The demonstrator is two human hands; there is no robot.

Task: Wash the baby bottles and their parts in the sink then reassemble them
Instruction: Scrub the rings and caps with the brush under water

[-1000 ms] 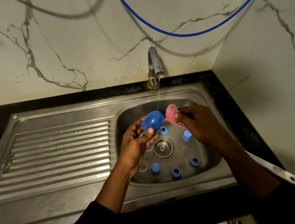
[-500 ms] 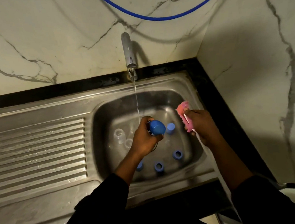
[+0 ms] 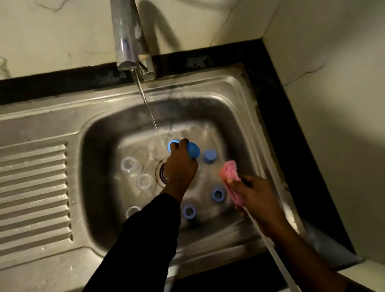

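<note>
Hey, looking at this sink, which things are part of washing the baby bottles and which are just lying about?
Part of the job: blue cap in the left hand; pink brush in the right hand; clear bottle parts; blue rings; second blue cap in the basin; running tap; sink.
Just there: ribbed draining board; black counter; marble wall.

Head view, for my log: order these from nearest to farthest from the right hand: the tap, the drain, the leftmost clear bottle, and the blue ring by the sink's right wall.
1. The blue ring, just left of the right hand.
2. The drain, in the middle.
3. The clear bottle, far left.
4. The tap, at the back wall.
</note>
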